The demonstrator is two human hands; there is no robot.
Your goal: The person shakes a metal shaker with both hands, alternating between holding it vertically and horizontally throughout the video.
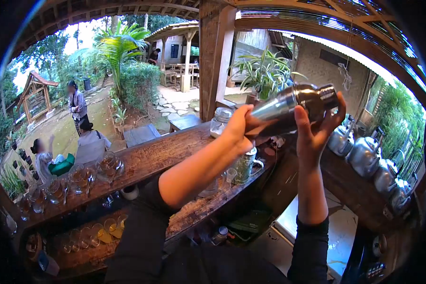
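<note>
Both hands are gripping a metal cocktail shaker [293,107], which is lying almost sideways in the air above the wooden bar counter [161,156]. One, the left hand [239,128], is clasping its silver base with fingers wrapped tight, while the right hand [317,128] is cupping the dark upper half from below, fingers curling round it. Beneath them a patterned mug [245,165] is standing on the counter, and metal kettles [359,151] are lining the ledge on the right.

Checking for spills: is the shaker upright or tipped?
Tipped. The shaker lies nearly sideways in the air, left hand at one end, right hand at the other.
</note>
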